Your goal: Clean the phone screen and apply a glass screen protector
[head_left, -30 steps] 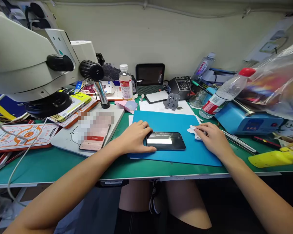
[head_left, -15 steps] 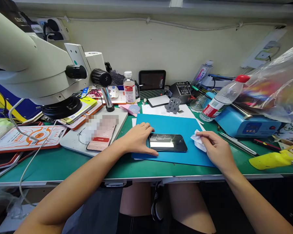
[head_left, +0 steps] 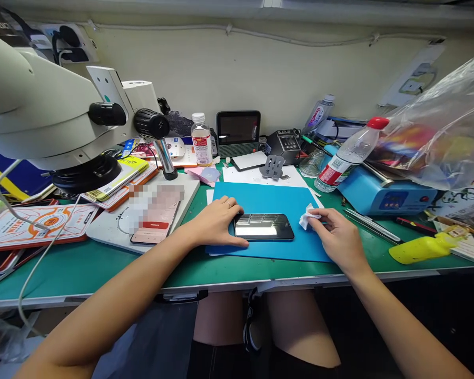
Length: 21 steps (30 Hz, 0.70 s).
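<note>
A smartphone with a dark, reflective screen lies flat on a blue mat. My left hand spans its left end, thumb along the near side and fingers at the far corner, steadying it. To the right of the phone, my right hand pinches a crumpled white tissue between thumb and fingers, just above the mat. The tissue is apart from the phone. Left of my left hand, a second phone with a lit, partly blurred screen rests on the microscope base.
A microscope overhangs the left side. Behind the mat stand a drink bottle, a small screen device and a grey phone stand. At right are a red-capped bottle, a blue machine, tweezers and a yellow bottle.
The whole view has shifted slightly. My right hand has turned and its grip on the tissue has changed, the tissue now more bunched. My left hand stays at the phone.
</note>
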Each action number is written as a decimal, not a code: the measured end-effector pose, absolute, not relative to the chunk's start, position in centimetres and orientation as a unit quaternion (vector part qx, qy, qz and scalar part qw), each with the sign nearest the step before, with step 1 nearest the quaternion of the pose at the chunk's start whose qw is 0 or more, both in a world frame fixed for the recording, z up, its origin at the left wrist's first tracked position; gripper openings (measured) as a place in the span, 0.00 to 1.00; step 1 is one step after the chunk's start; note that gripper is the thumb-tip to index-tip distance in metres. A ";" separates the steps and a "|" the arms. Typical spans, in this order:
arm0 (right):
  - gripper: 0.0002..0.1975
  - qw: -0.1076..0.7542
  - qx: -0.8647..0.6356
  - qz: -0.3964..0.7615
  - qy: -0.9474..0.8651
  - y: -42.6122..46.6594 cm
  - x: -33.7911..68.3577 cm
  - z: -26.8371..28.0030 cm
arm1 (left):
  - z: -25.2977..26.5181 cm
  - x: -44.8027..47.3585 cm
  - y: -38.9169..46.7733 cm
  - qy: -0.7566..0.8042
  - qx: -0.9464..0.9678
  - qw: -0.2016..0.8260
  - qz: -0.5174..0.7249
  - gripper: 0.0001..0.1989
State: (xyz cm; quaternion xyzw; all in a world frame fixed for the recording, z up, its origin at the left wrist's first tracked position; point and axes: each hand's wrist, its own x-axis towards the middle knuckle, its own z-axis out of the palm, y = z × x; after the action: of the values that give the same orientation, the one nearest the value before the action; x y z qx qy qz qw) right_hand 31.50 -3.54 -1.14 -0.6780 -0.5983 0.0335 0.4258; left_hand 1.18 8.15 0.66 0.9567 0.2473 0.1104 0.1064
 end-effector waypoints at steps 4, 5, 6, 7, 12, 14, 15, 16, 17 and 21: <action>0.13 0.388 -0.690 0.020 -0.610 -3.7 31.2 -0.9 | 0.7 1.2 8.1 0.248 0.957 0.104 0.105 0.35; 0.13 0.379 -0.689 0.018 -0.618 -3.7 31.2 -0.9 | 0.7 1.2 8.1 0.249 0.957 0.106 0.103 0.34; 0.12 0.372 -0.686 0.016 -0.625 -3.7 31.2 -0.9 | 0.8 1.2 8.1 0.250 0.957 0.109 0.102 0.34; 0.13 0.368 -0.683 0.011 -0.630 -3.6 31.3 -1.0 | 0.8 1.2 8.0 0.250 0.956 0.112 0.101 0.34; 0.12 0.357 -0.675 -0.025 -0.645 -3.6 31.5 -1.0 | 0.8 1.1 7.9 0.251 0.955 0.119 0.106 0.36; 0.11 0.353 -0.663 -0.008 -0.660 -3.6 30.6 -0.5 | 0.7 1.1 8.0 0.251 0.955 0.115 0.108 0.37; 0.10 0.347 -0.651 0.003 -0.675 -3.6 29.8 -0.2 | 0.7 1.1 8.0 0.249 0.956 0.112 0.109 0.36; 0.09 0.338 -0.634 0.013 -0.695 -3.4 28.8 0.1 | 0.6 1.1 8.0 0.247 0.956 0.109 0.111 0.36; 0.08 0.325 -0.615 0.021 -0.718 -3.1 27.6 0.5 | 0.6 1.1 8.1 0.245 0.957 0.107 0.112 0.35; 0.06 0.271 -0.553 0.049 -0.786 -1.1 22.9 1.2 | 0.4 1.3 8.1 0.244 0.956 0.111 0.121 0.33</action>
State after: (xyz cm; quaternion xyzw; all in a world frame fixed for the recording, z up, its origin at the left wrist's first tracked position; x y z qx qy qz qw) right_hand 22.88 -1.12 1.21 -0.5533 -0.7860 0.0486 0.2714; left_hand 1.33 8.07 0.42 0.9557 0.2442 0.1214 0.1111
